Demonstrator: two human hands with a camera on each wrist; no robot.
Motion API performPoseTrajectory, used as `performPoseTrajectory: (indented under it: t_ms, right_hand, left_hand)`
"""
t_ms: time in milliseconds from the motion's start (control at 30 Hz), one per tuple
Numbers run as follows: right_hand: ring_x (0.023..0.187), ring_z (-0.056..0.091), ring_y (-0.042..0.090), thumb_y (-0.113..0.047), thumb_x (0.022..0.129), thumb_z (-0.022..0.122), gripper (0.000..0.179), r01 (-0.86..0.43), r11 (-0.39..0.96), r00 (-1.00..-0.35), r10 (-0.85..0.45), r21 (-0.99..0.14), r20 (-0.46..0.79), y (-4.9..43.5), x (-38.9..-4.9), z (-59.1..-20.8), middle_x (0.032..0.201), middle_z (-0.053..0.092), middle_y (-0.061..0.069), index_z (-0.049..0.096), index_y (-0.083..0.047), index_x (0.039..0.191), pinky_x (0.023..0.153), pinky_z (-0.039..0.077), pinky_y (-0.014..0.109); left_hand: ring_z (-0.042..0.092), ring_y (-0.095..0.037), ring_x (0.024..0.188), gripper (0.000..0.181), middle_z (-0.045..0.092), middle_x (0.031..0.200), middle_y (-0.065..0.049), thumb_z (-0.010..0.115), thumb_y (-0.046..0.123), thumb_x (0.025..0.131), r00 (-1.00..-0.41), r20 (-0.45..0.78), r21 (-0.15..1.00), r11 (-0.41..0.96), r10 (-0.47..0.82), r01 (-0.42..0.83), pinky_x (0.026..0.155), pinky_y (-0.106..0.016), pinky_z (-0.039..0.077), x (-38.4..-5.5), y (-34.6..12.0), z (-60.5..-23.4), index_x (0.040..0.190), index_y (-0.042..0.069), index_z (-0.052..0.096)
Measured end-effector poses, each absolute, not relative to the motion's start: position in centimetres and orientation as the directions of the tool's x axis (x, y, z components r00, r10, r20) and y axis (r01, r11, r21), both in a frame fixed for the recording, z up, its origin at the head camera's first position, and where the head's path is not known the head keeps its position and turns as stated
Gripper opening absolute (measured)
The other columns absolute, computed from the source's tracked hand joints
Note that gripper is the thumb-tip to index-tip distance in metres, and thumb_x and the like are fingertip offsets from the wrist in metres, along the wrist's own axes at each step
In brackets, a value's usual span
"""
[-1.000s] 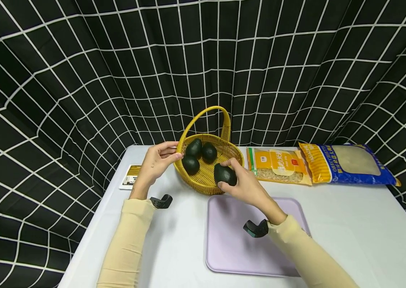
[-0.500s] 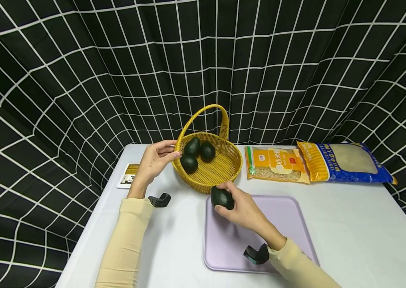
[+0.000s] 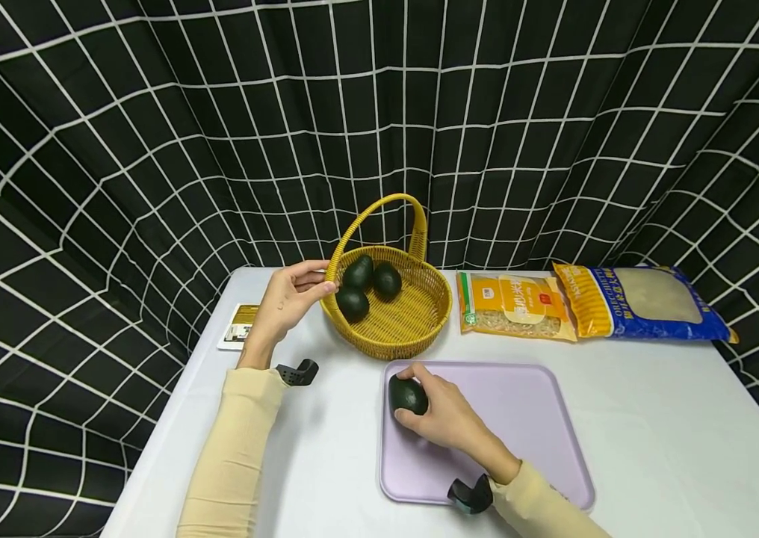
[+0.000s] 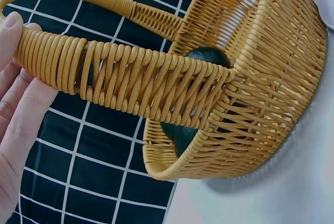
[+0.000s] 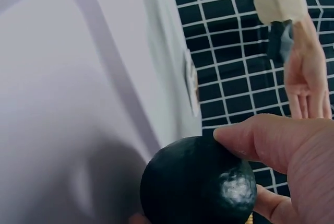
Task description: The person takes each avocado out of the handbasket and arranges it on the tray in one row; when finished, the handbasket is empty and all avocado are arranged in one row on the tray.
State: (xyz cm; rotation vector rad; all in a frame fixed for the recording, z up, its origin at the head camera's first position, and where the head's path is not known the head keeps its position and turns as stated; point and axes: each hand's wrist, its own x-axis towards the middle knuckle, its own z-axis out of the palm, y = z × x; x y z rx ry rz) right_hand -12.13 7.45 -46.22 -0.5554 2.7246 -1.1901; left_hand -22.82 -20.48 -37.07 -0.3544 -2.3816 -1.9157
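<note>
A yellow woven basket [image 3: 413,329] with a tall arched handle [image 4: 151,80] stands at the back of the table, with three dark green avocados [image 3: 388,282] gathered in its left half. My left hand [image 3: 290,299] pinches the left side of that handle between thumb and fingers. Another avocado [image 3: 409,395] is in my right hand [image 3: 447,411], thumb on one side and fingers on the other. It is over the left back part of a pale purple tray [image 3: 514,433]. In the right wrist view the held avocado [image 5: 198,182] casts a shadow on the tray.
To the right of the basket lie an orange bag of grain [image 3: 517,306] and a blue and yellow pasta bag [image 3: 645,302]. A small flat packet [image 3: 240,326] lies behind my left wrist. A black curtain with a white grid [image 3: 379,112] surrounds the table.
My right hand has carried the avocado from over the basket's front rim toward me, down to the tray's left back part. My left hand has stayed on the handle.
</note>
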Motion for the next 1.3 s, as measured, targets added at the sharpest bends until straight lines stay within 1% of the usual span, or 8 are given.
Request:
performPoseTrajectory:
  t_ms: [133, 333, 467, 700, 967, 1133, 1300]
  right_hand:
    - [0.083, 0.057, 0.016, -0.021, 0.083, 0.079, 0.046, -0.276, 0.644, -0.927, -0.374, -0.714, 0.021, 7.1, -11.8, -46.5, 0.097, 0.066, 0.005, 0.058, -0.022, 0.124, 0.067, 0.047, 0.033]
    - [0.085, 0.057, 0.018, -0.022, 0.081, 0.08, 0.046, -0.284, 0.671, -0.927, -0.374, -0.685, 0.018, 6.7, -11.5, -46.3, 0.097, 0.067, 0.007, 0.058, -0.021, 0.122, 0.067, 0.046, 0.036]
    - [0.085, 0.057, 0.019, -0.023, 0.081, 0.08, 0.046, -0.276, 0.695, -0.931, -0.366, -0.664, 0.003, 6.4, -11.4, -46.2, 0.097, 0.067, 0.009, 0.058, -0.022, 0.122, 0.065, 0.045, 0.036]
    - [0.082, 0.056, 0.02, -0.026, 0.082, 0.08, 0.046, -0.27, 0.704, -0.93, -0.367, -0.657, -0.011, 6.0, -11.3, -46.0, 0.092, 0.067, 0.009, 0.057, -0.021, 0.121, 0.061, 0.043, 0.034]
    - [0.085, 0.057, 0.02, -0.038, 0.086, 0.08, 0.045, -0.289, 0.705, -0.92, -0.391, -0.647, -0.015, 6.1, -11.3, -45.9, 0.094, 0.068, 0.008, 0.056, -0.021, 0.119, 0.065, 0.044, 0.036]
    - [0.09, 0.059, 0.021, -0.043, 0.088, 0.078, 0.046, -0.297, 0.698, -0.91, -0.413, -0.652, -0.027, 6.2, -11.3, -45.8, 0.1, 0.069, 0.01, 0.055, -0.02, 0.121, 0.069, 0.048, 0.04]
    - [0.09, 0.059, 0.021, -0.045, 0.088, 0.077, 0.047, -0.297, 0.684, -0.898, -0.438, -0.666, -0.049, 6.3, -11.3, -45.7, 0.099, 0.068, 0.008, 0.056, -0.02, 0.122, 0.07, 0.048, 0.041]
  left_hand:
    - [0.074, -0.009, 0.089, 0.039, 0.071, 0.114, -0.028, 0.074, 0.002, 0.091, -0.973, 0.185, 0.957, 0.199, 0.135, 0.21, 0.084, -0.02, 0.058, -22.9, -20.5, -37.2, 0.129, -0.001, 0.065]
    - [0.074, -0.009, 0.089, 0.039, 0.073, 0.112, -0.025, 0.074, 0.003, 0.091, -0.974, 0.187, 0.953, 0.217, 0.124, 0.211, 0.083, -0.02, 0.059, -22.9, -20.4, -37.2, 0.129, 0.0, 0.066]
    - [0.074, -0.009, 0.088, 0.039, 0.072, 0.112, -0.026, 0.074, 0.003, 0.091, -0.974, 0.187, 0.953, 0.218, 0.129, 0.211, 0.083, -0.02, 0.058, -22.8, -20.5, -37.1, 0.129, 0.0, 0.065]
    - [0.073, -0.008, 0.089, 0.041, 0.071, 0.115, -0.029, 0.075, 0.004, 0.091, -0.976, 0.178, 0.952, 0.227, 0.127, 0.204, 0.083, -0.019, 0.058, -22.7, -20.5, -37.0, 0.13, 0.0, 0.065]
    - [0.073, -0.007, 0.088, 0.04, 0.069, 0.116, -0.032, 0.074, 0.003, 0.091, -0.974, 0.188, 0.953, 0.214, 0.13, 0.213, 0.082, -0.019, 0.058, -22.9, -20.5, -37.1, 0.13, -0.001, 0.065]
    - [0.073, -0.008, 0.089, 0.041, 0.069, 0.116, -0.031, 0.075, 0.005, 0.091, -0.974, 0.188, 0.95, 0.229, 0.124, 0.212, 0.083, -0.019, 0.058, -22.8, -20.4, -37.1, 0.13, 0.0, 0.065]
    - [0.073, -0.008, 0.089, 0.04, 0.07, 0.116, -0.029, 0.075, 0.005, 0.091, -0.974, 0.19, 0.947, 0.239, 0.127, 0.216, 0.083, -0.02, 0.059, -22.9, -20.5, -37.2, 0.13, 0.001, 0.065]
